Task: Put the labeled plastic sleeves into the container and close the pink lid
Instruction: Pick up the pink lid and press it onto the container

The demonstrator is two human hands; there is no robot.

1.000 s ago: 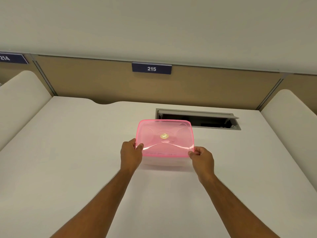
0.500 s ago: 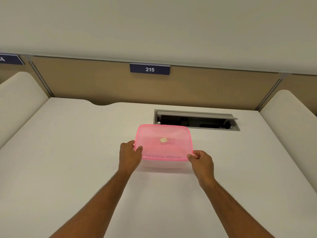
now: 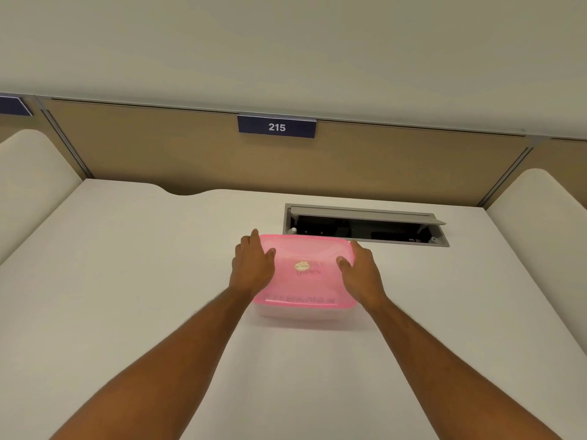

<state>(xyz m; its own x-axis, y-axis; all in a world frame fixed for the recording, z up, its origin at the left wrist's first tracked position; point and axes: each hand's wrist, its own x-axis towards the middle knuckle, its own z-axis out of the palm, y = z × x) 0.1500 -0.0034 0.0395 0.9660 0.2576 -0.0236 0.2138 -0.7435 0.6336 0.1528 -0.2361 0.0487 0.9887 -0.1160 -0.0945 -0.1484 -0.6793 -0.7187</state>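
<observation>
The pink translucent lid (image 3: 305, 281) lies flat on top of the clear container (image 3: 301, 314) in the middle of the white desk. A round sticker and some faint writing show through the lid. My left hand (image 3: 252, 268) presses on the lid's left side with fingers spread flat. On the lid's right side my right hand (image 3: 360, 271) presses the same way. The labeled sleeves show only as faint dark marks through the lid's front edge.
An open cable hatch (image 3: 365, 225) is set in the white desk (image 3: 127, 281) just behind the container. A tan partition with a "215" sign (image 3: 277, 127) closes the back. Padded white dividers (image 3: 28, 173) stand at both sides.
The lid came down from a tilted hold onto the container. Both hands left the lid's front corners and now press flat on its top, left and right.
</observation>
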